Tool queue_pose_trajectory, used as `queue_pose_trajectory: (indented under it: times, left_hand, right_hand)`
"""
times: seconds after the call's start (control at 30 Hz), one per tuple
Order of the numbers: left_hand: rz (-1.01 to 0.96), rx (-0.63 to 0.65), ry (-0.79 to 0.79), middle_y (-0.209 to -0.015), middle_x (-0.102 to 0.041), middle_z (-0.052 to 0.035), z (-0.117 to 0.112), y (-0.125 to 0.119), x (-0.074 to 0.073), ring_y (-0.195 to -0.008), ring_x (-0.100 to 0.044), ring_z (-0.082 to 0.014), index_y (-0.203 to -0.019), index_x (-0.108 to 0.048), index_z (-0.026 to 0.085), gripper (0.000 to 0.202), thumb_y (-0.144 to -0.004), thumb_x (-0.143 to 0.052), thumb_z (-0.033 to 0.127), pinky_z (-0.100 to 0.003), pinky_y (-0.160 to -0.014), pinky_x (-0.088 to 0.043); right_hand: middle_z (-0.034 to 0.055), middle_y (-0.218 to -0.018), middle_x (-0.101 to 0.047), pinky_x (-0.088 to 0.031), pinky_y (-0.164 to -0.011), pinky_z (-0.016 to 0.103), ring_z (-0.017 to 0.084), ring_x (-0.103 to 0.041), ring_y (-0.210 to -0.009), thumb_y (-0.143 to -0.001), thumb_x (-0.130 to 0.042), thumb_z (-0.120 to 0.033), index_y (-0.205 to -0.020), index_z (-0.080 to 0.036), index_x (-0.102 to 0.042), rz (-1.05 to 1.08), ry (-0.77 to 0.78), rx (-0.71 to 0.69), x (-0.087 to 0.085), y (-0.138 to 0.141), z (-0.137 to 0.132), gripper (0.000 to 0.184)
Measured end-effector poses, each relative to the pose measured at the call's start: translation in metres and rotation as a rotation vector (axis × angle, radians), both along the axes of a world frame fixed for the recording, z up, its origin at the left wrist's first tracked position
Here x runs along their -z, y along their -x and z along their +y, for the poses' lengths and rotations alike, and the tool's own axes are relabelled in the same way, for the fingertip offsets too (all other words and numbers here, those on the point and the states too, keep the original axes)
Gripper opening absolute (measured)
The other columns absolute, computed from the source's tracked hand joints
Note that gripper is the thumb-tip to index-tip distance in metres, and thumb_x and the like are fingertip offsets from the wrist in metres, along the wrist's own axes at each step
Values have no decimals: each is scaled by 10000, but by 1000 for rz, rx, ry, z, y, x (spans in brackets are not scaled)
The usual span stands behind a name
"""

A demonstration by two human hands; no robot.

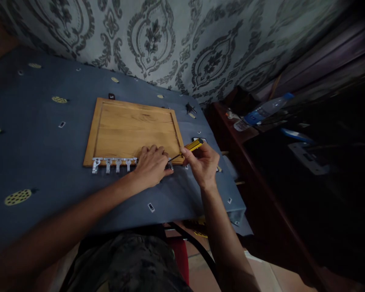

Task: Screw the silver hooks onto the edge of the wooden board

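A framed wooden panel (134, 125) lies flat on the blue patterned cloth. Along its near edge runs a row of metal hooks (118, 164), several showing to the left of my hand. My left hand (152, 166) rests palm down over the near edge, covering part of the row, fingers stretched onto the wood. In my right hand (203, 164) is a screwdriver with a yellow and black handle (194, 144), gripped between thumb and fingers. Its thin shaft slants down left to a hook (170, 164) near the panel's right corner. Whether the tip sits in a screw is too small to tell.
The cloth-covered table (48, 162) ends at a front edge near my lap. Small black objects (190, 108) lie beyond the panel's right corner. A plastic bottle (263, 111) lies tilted on dark furniture to the right. A patterned curtain (152, 36) hangs behind.
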State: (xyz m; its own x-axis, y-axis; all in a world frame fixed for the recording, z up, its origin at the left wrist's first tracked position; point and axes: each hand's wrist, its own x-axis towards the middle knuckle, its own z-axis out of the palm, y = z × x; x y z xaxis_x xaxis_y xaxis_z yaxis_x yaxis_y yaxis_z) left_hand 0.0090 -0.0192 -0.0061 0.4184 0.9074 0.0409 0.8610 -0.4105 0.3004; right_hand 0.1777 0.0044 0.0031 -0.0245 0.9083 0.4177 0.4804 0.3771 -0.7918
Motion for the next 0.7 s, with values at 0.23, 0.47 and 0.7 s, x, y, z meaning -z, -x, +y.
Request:
queue_pose_trajectory:
  times: [0.23, 0.47, 0.7]
  left_hand:
    - [-11, 19, -22, -1171, -650, -130, 0, 2, 4, -1135, -555, -321, -1085, -686, 161, 336, -944, -660, 464, -458, -923, -415]
    - [-24, 2, -1, -1174, -645, -132, 1, 0, 4, -1147, -551, -325, -1083, -691, 153, 346, -938, -666, 467, -452, -930, -396]
    - [-13, 5, 2, -1160, -647, -129, 0, 0, 1, -1151, -557, -330, -1086, -700, 147, 340, -940, -667, 452, -462, -937, -404]
  right_hand:
    - [-53, -522, -557, -426, -436, 266, 112, -524, -414, -829, -710, -596, -712, -241, -566, 124, -221, 178, -28, 4, -2, 400]
    - [-47, -518, -573, -414, -452, 266, 117, -537, -442, -819, -722, -585, -689, -228, -575, 49, -114, 108, -10, 0, -4, 407]
    - [-56, -525, -564, -424, -472, 261, 113, -549, -461, -824, -734, -516, -714, -216, -584, 59, -60, 113, 5, -3, -5, 353]
